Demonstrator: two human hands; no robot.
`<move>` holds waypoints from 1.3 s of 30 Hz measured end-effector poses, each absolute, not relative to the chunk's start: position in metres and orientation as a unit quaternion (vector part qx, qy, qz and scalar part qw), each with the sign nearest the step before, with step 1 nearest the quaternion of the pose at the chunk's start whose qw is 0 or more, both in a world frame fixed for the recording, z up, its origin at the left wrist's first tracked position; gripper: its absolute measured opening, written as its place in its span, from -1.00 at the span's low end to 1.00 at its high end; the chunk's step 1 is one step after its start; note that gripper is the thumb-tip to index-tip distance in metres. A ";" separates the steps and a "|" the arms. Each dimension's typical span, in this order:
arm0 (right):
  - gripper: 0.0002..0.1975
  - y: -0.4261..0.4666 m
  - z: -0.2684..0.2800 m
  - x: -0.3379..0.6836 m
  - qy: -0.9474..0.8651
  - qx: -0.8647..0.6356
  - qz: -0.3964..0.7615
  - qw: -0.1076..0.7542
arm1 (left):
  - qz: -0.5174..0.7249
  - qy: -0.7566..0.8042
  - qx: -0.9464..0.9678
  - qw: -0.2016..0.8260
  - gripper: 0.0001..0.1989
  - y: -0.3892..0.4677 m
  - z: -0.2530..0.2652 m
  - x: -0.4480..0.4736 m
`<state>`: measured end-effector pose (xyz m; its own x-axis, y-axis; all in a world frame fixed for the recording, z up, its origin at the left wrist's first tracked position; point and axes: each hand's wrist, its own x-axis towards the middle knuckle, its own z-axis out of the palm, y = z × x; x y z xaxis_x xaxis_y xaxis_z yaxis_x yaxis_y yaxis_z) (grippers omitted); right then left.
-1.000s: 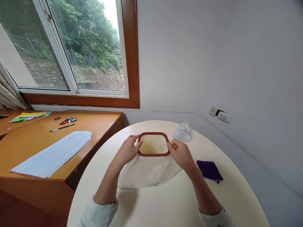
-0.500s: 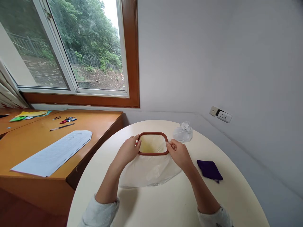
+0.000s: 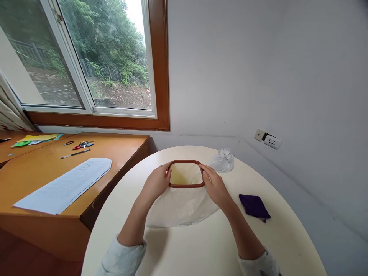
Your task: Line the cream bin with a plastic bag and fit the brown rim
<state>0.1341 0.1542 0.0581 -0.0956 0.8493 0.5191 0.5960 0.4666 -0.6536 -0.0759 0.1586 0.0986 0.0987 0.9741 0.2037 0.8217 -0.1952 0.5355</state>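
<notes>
A brown rounded-rectangular ring (image 3: 186, 186) sits around the mouth of what looks like a bin, its body hidden. A thin white plastic bag (image 3: 184, 211) lines the yellowish inside and hangs out below the ring in a loose skirt. My left hand (image 3: 156, 180) is closed on the ring's left side, thumb at the inner edge. On the right side, my right hand (image 3: 214, 184) grips the ring, with straighter fingers along the far right corner and the thumb nearer me.
A knotted white plastic bag (image 3: 222, 161) lies at the back of the round cream table (image 3: 189, 253). To the right is a folded dark purple cloth (image 3: 254, 206). The wooden desk (image 3: 129, 143) at left holds paper sheets (image 3: 69, 184), a pen (image 3: 75, 154) and scissors (image 3: 83, 145).
My right hand has shifted its grip: the curled fingers have straightened and reach farther along the ring's right side. The left hand has barely moved.
</notes>
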 end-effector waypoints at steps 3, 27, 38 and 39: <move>-0.60 0.155 0.056 0.134 -0.721 -0.499 0.163 0.452 | 0.256 0.614 0.734 0.135 -0.63 0.158 0.098 -0.075; -0.56 0.156 0.053 0.135 -0.711 -0.540 0.194 0.406 | 0.203 0.637 0.733 0.123 -0.60 0.159 0.096 -0.074; -0.55 0.156 0.049 0.135 -0.710 -0.546 0.194 0.399 | 0.167 0.650 0.737 0.082 -0.62 0.158 0.096 -0.073; -0.55 0.156 0.049 0.135 -0.710 -0.546 0.193 0.400 | 0.166 0.650 0.737 0.079 -0.63 0.159 0.096 -0.073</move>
